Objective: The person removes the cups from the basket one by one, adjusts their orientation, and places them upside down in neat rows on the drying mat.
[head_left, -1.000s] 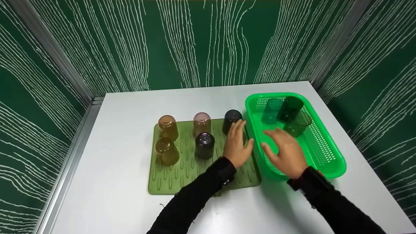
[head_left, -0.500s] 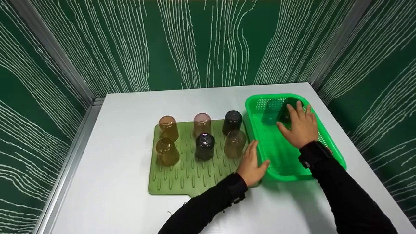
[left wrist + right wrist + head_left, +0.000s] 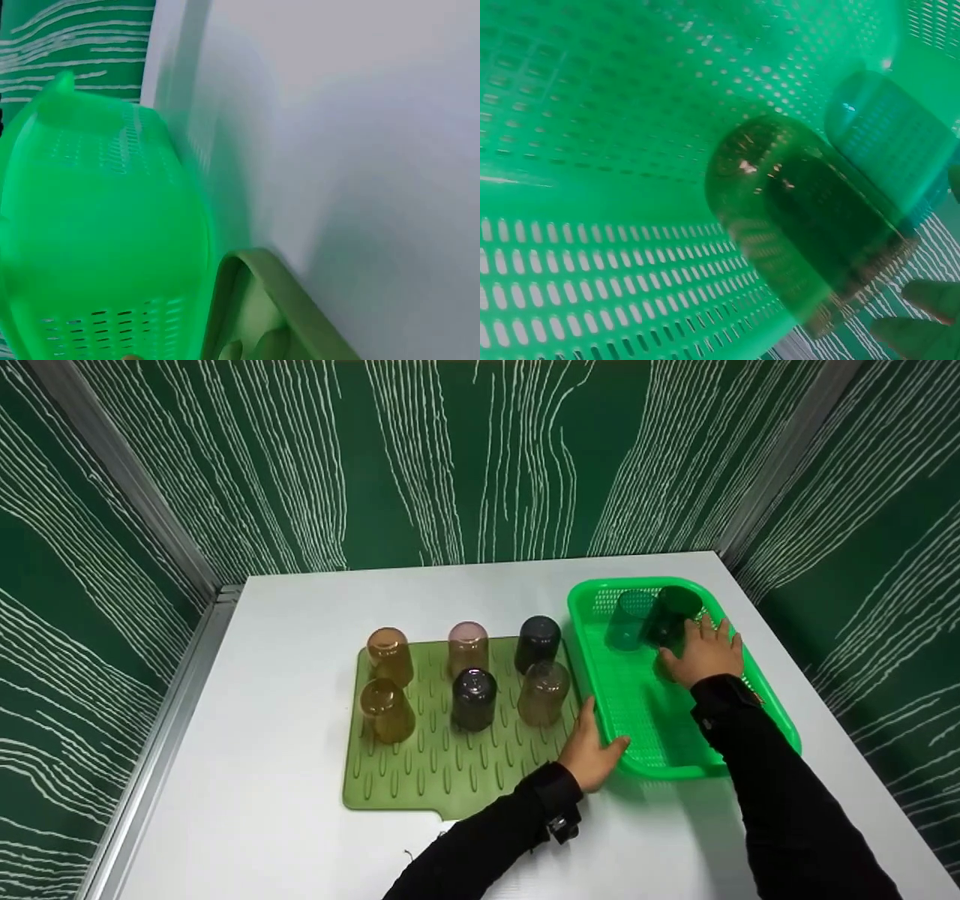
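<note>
Left hand: your left hand (image 3: 589,755) is free of any grasp, fingers straight and thumb spread, at the basket's near left edge.
Mat: the mat (image 3: 409,780) lies left of that hand, its right edge just beside your fingers.
Basket: the basket (image 3: 686,771) stands right of your left hand, with your right hand inside its walls.
Smoky glass: the smoky glass (image 3: 544,694) is upside down on the mat, ahead and left of your left hand.
Other mat glasses: the violet glass (image 3: 474,701), amber glass (image 3: 388,712), orange glass (image 3: 390,660), pink glass (image 3: 469,649) and black glass (image 3: 538,645) also sit inverted, farther from that hand.
Right hand: your right hand (image 3: 705,655) is unclenched, fingers spread.
Olive glass: the olive glass (image 3: 769,225) is in the basket at your right hand; whether your fingers touch it is hard to tell.
Dark glass: the dark glass (image 3: 675,606) is just beyond that hand.
Teal glass: the teal glass (image 3: 628,622) is left of the dark one, beyond your right thumb.
</note>
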Motion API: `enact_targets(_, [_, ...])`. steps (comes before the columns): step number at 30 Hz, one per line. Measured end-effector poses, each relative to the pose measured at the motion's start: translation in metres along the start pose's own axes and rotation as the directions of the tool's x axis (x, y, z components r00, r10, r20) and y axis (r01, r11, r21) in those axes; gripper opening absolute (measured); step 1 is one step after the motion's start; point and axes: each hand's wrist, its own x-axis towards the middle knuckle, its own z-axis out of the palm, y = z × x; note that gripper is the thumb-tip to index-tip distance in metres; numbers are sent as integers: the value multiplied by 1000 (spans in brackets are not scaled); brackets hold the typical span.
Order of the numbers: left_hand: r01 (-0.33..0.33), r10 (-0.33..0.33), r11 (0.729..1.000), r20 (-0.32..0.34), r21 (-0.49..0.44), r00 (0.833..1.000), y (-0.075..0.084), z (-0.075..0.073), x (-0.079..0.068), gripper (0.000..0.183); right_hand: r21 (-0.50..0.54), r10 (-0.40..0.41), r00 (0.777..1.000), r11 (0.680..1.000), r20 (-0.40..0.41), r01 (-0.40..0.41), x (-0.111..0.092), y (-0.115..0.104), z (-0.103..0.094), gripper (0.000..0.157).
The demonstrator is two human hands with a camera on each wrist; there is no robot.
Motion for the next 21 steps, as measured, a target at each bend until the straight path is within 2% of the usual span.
enact_targets(8, [14,-14,996,1,-82,1000,7,-3,-3,93,-97,-47,997,994,68,53,-1,-7,3,62])
enact_targets(12, [30,-28,985,14,-167,1000,22,-10,-14,91,-77,-78,995,994,56,82,0,-7,5,46])
enact_targets(16, [33,-32,984,7,-176,999,33,-14,-22,87,-39,-63,997,997,51,65,0,-5,7,26])
enact_targets(21, [55,-54,983,11,-176,999,35,-14,-23,87,-19,-39,997,999,73,40,0,-5,6,23])
